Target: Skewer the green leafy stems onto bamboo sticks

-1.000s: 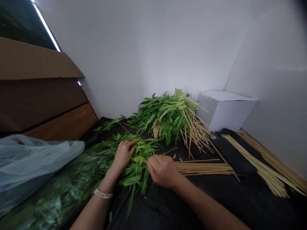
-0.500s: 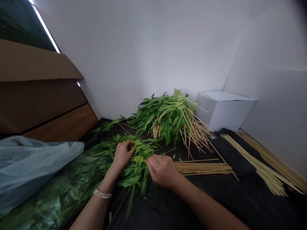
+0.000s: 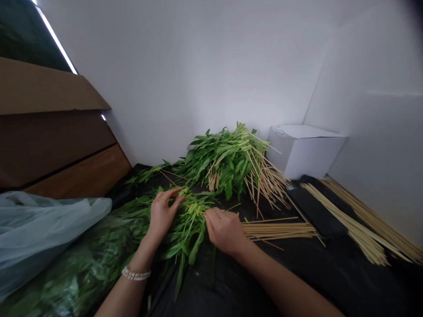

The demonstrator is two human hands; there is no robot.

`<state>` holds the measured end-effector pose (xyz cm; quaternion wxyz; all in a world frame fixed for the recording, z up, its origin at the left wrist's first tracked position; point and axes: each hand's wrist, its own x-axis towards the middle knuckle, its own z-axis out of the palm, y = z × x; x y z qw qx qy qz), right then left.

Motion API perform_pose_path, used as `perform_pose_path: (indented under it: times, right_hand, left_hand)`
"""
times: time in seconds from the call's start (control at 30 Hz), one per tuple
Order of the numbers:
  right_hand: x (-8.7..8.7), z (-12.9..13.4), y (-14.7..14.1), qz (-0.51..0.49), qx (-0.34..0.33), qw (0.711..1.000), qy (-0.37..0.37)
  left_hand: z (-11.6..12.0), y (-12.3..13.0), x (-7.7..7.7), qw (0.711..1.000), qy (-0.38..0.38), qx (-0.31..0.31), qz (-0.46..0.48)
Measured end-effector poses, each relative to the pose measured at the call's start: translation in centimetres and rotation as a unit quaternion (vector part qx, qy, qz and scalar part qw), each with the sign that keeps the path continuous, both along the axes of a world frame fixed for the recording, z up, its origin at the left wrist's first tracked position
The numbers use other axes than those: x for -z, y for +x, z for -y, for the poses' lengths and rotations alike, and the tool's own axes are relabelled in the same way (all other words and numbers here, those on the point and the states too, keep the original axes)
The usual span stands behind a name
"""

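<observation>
In the head view, my left hand pinches the pale green stem end of leafy greens between thumb and fingertips. Close beside it, my right hand is closed with fingers pressed together around a thin bamboo stick, whose far end sticks out to the right behind the hand. The stick's tip, near the cut stems, is too small to make out. Loose greens spread under and around both hands on black plastic sheeting.
Behind lies a heap of greens threaded on sticks. To the right are a row of sticks, a dark phone-like slab, a pale stick bundle and a white box. A clear plastic bag lies left.
My left hand has shifted slightly left and its thumb and finger now pinch a stem end. A stick now shows behind my right hand, which stays nearly in place. The view has shifted slightly.
</observation>
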<state>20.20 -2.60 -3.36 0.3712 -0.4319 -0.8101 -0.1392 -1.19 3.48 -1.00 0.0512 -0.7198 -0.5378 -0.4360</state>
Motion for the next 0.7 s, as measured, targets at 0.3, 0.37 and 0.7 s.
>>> perform_pose_path:
  times: [0.3,0.37,0.7]
  right_hand:
    - [0.2,-0.4,0.2,-0.003,0.034,0.999,-0.038]
    - [0.3,-0.4,0.1,0.0,0.034,0.998,-0.044]
    - [0.2,-0.4,0.2,-0.012,0.026,0.999,-0.043]
  left_hand:
    - [0.3,0.5,0.1,0.983,-0.077,0.085,-0.143]
    - [0.4,0.3,0.2,0.982,-0.07,0.0,-0.178]
    - [0.4,1.1,-0.6,0.964,-0.119,0.099,0.214]
